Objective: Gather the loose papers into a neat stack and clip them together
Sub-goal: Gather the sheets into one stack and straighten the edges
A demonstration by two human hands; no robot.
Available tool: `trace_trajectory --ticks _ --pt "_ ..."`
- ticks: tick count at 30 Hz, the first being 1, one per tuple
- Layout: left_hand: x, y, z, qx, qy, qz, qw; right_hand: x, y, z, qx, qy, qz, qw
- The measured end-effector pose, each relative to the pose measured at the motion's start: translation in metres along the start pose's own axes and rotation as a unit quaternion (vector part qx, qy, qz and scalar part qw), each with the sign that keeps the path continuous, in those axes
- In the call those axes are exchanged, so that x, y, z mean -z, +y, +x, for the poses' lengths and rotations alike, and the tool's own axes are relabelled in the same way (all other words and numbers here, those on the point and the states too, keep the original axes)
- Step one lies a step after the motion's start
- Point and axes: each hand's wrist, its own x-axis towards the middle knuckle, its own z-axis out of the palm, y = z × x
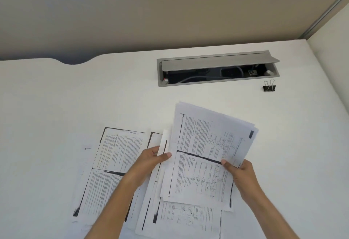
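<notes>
papers (205,155) are split just now: a handful is lifted off the desk (56,106), tilted with its long axis running away from the person and leaning a little to the right, while more sheets (111,163) lie flat to the left of that bundle and another (185,218) pokes out beneath its near edge. the right hand (239,174) pinches the bundle's right edge, fingers (225,162) closed on it with the thumb on top. the left hand (151,160) grips the left edge, thumb pressed over a narrow folded-up strip of paper.

the binder clip (269,86) stands well apart, beyond the bundle's far right corner, just right of the open cable tray (217,69) set into the desk. it lies on the right hand's side, so that hand looks the nearer one for fetching it.

to my eye the gathering is only partway done. the flat sheets lie left of and under the bundle, closest to the left hand, so i'd guess they get swept in from there before any clipping.
</notes>
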Motion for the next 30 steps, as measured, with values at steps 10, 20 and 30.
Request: trace_trajectory --ticks 10,20,30 --pt "-0.03 -0.006 -0.043 -0.067 0.022 0.015 0.997 -0.011 0.001 -0.019 0.066 -0.031 -0.008 0.997" --pt "-0.034 0.031 -0.105 -0.246 0.036 -0.009 0.969 -0.002 -0.079 -0.046 0.125 -0.143 0.1 0.977" --pt "-0.027 0.038 -0.138 -0.373 0.074 -0.086 0.921 -0.029 -0.097 -0.102 0.27 -0.078 0.138 0.95"
